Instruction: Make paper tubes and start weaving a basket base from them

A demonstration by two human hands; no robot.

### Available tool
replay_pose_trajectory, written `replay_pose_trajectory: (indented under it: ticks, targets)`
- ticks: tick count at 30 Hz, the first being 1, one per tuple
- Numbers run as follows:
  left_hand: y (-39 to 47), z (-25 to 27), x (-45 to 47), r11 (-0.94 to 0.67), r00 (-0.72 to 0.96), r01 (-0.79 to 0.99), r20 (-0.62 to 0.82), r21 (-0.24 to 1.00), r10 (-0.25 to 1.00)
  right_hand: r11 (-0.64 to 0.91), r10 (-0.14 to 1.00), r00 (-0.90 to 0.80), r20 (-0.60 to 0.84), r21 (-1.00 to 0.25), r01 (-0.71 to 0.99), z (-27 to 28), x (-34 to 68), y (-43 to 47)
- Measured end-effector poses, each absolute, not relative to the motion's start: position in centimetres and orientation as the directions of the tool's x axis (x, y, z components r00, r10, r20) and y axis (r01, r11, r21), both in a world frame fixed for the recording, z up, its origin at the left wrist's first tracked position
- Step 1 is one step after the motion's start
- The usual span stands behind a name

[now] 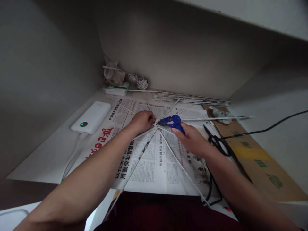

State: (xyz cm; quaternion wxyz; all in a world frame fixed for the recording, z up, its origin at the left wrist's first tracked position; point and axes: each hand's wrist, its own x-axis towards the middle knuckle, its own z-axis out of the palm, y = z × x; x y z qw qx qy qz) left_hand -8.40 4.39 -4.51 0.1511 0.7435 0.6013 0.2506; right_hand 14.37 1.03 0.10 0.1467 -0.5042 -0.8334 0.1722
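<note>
A blue hot glue gun is in my right hand, its nozzle pointing left at the centre of a star of thin rolled-paper sticks. The sticks spread outward from that centre in several directions over a newspaper. My left hand is beside the centre, fingers bent and pinched together close to the nozzle. What those fingertips hold, if anything, is too small to make out.
A white power bank with a cable lies at left. Scissors, a black cord and flattened cardboard are at right. Along the back wall lie a bundle of paper sticks, a woven paper piece and a tissue pack.
</note>
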Motion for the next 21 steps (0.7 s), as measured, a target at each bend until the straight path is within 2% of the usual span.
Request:
replay_pose_trajectory:
  ticks: [21]
  targets:
    - [4.38,-4.52,-8.42,-0.228,0.152,0.811,0.184,0.538,0.971,0.442,0.890,-0.448,0.084,-0.395,0.805,-0.41,14.46,1.35]
